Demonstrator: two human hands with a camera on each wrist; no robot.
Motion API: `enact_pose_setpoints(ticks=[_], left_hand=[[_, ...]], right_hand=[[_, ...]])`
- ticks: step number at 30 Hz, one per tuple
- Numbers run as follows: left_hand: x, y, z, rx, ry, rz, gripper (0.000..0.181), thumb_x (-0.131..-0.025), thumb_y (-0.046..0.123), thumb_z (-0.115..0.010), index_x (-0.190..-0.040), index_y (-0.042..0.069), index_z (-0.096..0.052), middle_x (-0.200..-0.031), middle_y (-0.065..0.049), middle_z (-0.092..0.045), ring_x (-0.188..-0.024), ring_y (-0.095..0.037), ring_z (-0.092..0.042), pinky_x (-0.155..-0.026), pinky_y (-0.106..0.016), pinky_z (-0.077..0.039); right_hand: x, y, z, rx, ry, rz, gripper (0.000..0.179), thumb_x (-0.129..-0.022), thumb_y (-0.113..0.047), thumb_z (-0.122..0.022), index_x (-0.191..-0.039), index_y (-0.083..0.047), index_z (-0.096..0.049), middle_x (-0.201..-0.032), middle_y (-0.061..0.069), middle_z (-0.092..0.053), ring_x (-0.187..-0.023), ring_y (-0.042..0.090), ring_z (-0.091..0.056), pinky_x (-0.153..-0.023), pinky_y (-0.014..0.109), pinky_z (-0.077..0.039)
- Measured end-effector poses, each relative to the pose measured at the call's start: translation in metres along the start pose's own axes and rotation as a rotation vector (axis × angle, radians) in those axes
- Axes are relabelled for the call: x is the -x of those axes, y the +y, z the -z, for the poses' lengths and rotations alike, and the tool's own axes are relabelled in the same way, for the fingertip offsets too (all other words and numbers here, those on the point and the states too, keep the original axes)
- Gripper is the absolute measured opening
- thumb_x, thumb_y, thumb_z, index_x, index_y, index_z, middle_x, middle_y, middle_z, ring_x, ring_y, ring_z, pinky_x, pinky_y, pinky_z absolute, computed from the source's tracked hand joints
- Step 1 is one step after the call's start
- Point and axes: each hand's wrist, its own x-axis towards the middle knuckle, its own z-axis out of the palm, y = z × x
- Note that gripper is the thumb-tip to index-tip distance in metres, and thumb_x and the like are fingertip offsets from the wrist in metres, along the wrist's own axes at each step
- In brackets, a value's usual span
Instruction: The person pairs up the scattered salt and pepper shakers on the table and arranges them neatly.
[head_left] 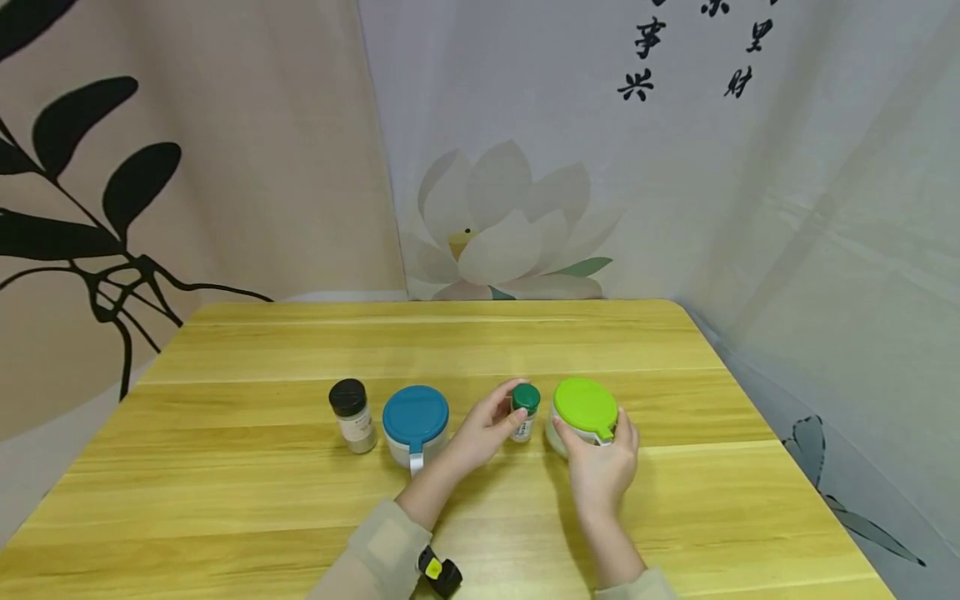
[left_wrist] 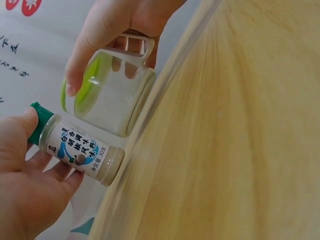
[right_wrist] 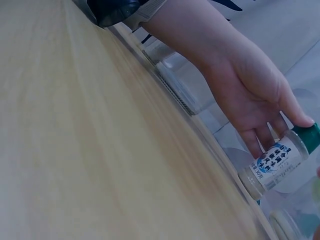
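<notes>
My left hand [head_left: 476, 433] holds a small seasoning bottle [head_left: 527, 398] with a green cap, standing upright on the table. In the left wrist view its thumb lies on the cap and its fingers behind the labelled bottle [left_wrist: 77, 148]. The right wrist view also shows the left hand [right_wrist: 247, 90] at the bottle [right_wrist: 277, 160]. Just to the right, my right hand [head_left: 603, 471] grips a clear seasoning jar with a lime-green lid [head_left: 585, 406]. Its thumb and fingers go around the jar's handle side [left_wrist: 134, 47]; some fingers are hidden.
Left of the hands stand a blue-lidded jar [head_left: 416, 417] with a pale handle and a black-capped seasoning bottle [head_left: 352, 415]. All sit in a row on the wooden table [head_left: 247, 500]. Printed curtains [head_left: 300, 167] hang behind the table's far edge.
</notes>
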Motion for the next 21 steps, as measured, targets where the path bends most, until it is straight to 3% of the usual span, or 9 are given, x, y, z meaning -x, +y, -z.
enact_pose_setpoints(ticks=[12, 21], left_hand=[[-0.002, -0.003, 0.0, 0.004, 0.001, -0.015, 0.044, -0.099, 0.005, -0.05, -0.142, 0.002, -0.04, -0.129, -0.02, -0.053, -0.12, -0.033, -0.05, -0.099, -0.045, -0.041], [0.0, -0.006, -0.001, -0.005, 0.001, 0.028, 0.044, -0.1, 0.007, -0.049, -0.143, 0.005, -0.04, -0.134, -0.018, -0.05, -0.124, -0.033, -0.047, -0.101, -0.047, -0.039]], right_hand=[[0.008, -0.003, -0.003, 0.016, 0.066, -0.036, 0.087, -0.056, -0.024, -0.095, -0.127, 0.005, -0.054, -0.119, 0.017, -0.054, -0.112, 0.034, -0.05, -0.1, 0.051, -0.036], [0.014, -0.003, -0.005, -0.001, 0.087, -0.038, 0.09, -0.056, -0.025, -0.095, -0.128, 0.006, -0.053, -0.118, 0.018, -0.054, -0.111, 0.034, -0.05, -0.099, 0.051, -0.037]])
